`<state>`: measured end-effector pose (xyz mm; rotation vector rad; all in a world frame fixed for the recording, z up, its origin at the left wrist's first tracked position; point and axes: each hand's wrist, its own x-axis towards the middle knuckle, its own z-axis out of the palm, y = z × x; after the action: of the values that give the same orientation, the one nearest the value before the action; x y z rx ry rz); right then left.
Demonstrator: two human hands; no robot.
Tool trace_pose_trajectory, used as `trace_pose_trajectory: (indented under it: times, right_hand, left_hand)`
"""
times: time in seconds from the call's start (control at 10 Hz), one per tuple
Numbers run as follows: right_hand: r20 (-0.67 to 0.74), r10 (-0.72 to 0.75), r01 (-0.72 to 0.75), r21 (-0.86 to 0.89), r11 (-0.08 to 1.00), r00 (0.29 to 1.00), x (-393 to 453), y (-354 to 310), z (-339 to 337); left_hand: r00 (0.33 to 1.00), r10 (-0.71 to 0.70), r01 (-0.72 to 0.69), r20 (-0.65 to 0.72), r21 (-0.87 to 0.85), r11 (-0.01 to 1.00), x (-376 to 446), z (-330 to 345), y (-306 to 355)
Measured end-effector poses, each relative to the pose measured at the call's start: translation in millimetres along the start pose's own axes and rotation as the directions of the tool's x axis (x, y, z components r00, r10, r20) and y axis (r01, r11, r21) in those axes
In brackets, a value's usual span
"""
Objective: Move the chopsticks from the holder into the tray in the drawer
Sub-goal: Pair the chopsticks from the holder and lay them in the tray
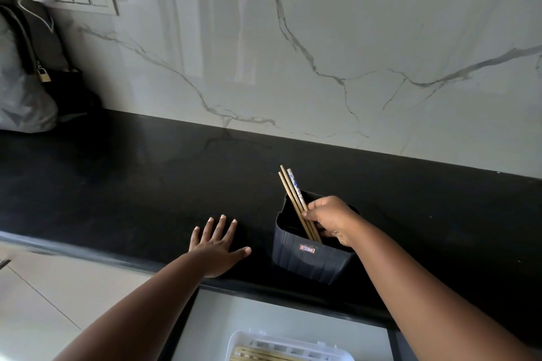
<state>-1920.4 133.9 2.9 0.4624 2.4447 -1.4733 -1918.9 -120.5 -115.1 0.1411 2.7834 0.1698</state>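
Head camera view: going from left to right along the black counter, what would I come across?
Grey bag → left hand lying flat, fingers spread → dark holder → chopsticks sticking out of it → right hand, its grip closed around them.

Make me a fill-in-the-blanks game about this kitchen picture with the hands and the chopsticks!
1. The right hand grips a bundle of thin wooden chopsticks that stand in the dark ribbed plastic ____.
2. The left hand lies flat with its fingers ____ on the black stone counter.
3. The white plastic tray in the open drawer already holds some ____.
4. The wall behind the counter is white ____ with grey veins.

Missing words: holder; spread; chopsticks; marble
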Motion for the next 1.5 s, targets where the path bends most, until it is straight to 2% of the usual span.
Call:
trace_pose_trajectory:
  times: [0.1, 0.2, 0.4, 0.5, 0.6, 0.7, 0.8, 0.9, 1.0, 1.1, 1.3, 1.4, 1.5]
  right_hand:
    - [-0.053, -0.099, 0.094, -0.089, 0.992, 0.994, -4, -1, -3]
    - [-0.102, -0.184, 0.175, -0.089, 0.981, 0.978, -10, -8, -13]
    - [-0.138, -0.275, 0.299, 0.208, 0.931, 0.952, -26, -38, -45]
    - [-0.132, -0.304, 0.331, 0.329, 0.884, 0.944, -45, -60, -62]
    - [-0.102, -0.328, 0.340, 0.407, 0.848, 0.939, -62, -76, -75]
    - [-0.076, -0.344, 0.339, 0.459, 0.821, 0.936, -75, -87, -80]
    - [-0.058, -0.357, 0.332, 0.531, 0.780, 0.932, -87, -98, -78]
    - [-0.035, -0.383, 0.332, 0.576, 0.747, 0.923, -99, -107, -72]
    - [-0.028, -0.416, 0.354, 0.577, 0.736, 0.909, -109, -114, -68]
    - [-0.015, -0.444, 0.369, 0.579, 0.727, 0.896, -116, -116, -66]
    - [-0.053, -0.413, 0.360, 0.599, 0.715, 0.909, -123, -112, -64]
    - [-0.077, -0.399, 0.344, 0.669, 0.659, 0.914, -122, -109, -67]
    - [-0.056, -0.440, 0.357, 0.680, 0.640, 0.896, -122, -106, -69]
  left_hand:
    - [1.000, 0.003, -0.003, -0.005, -0.005, 1.000, 0, 1, 0]
    - [1.000, -0.001, 0.001, -0.014, -0.011, 1.000, 1, 3, -1]
    - [0.998, -0.026, 0.025, -0.052, -0.025, 0.999, 0, 14, 0]
    - [0.996, -0.026, 0.030, -0.088, 0.053, 0.998, -9, 1, 6]
    - [0.923, 0.117, -0.083, -0.366, 0.107, 0.991, -27, -49, 30]
    - [0.646, 0.234, -0.315, -0.726, 0.026, 0.949, -57, -116, 62]
    - [0.267, 0.529, -0.487, -0.806, 0.361, 0.796, -79, -162, 85]
    - [0.071, 0.760, -0.449, -0.646, 0.659, 0.603, -95, -186, 94]
    - [-0.019, 0.845, -0.369, -0.534, 0.789, 0.491, -98, -197, 95]
    - [-0.147, 0.861, -0.366, -0.488, 0.835, 0.411, -101, -206, 94]
    - [-0.256, 0.859, -0.360, -0.443, 0.869, 0.340, -113, -217, 97]
    - [-0.171, 0.729, -0.514, -0.663, 0.691, 0.508, -121, -221, 102]
    - [0.493, 0.136, -0.780, -0.860, -0.367, 0.506, -145, -237, 122]
